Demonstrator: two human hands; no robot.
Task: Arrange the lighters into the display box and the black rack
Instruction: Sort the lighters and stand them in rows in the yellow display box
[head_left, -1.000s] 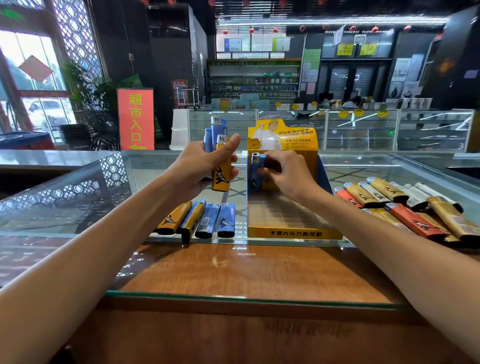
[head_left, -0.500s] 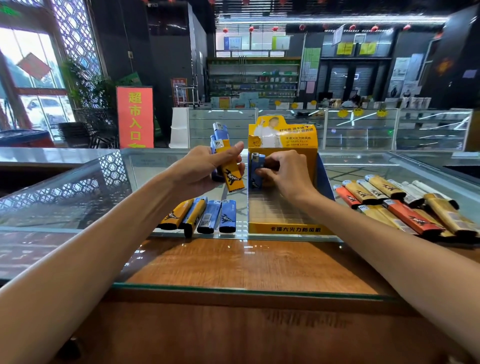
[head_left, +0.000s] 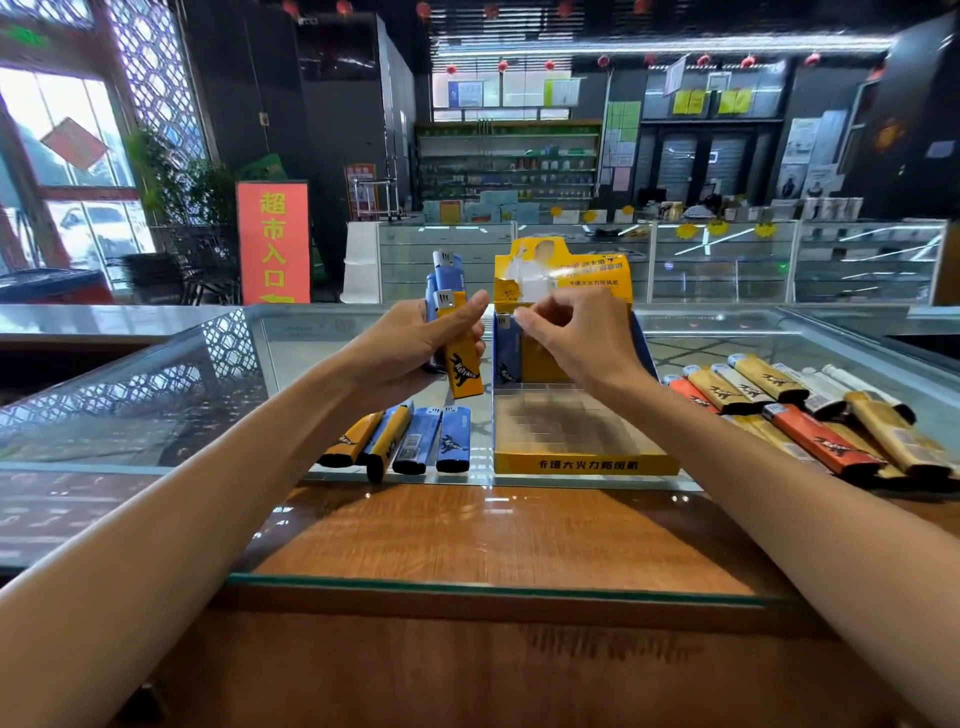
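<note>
Looking down on the glass tabletop (head_left: 467, 530), we saw the left grip (head_left: 410, 343) grasping a bunch of lighters upright: a yellow lighter (head_left: 460, 358) in front, blue lighters (head_left: 447, 270) behind it. The yellow display box (head_left: 582, 462) stood just right of that grip, with one blue lighter (head_left: 508, 353) upright in its far-left corner. The right grip (head_left: 582, 338) hovered with curled fingers just beside that lighter's top; we could not tell whether they pinched it. Four loose lighters (head_left: 415, 441) lay left of the box, and a pile of lighters (head_left: 810, 415) lay to its right.
</note>
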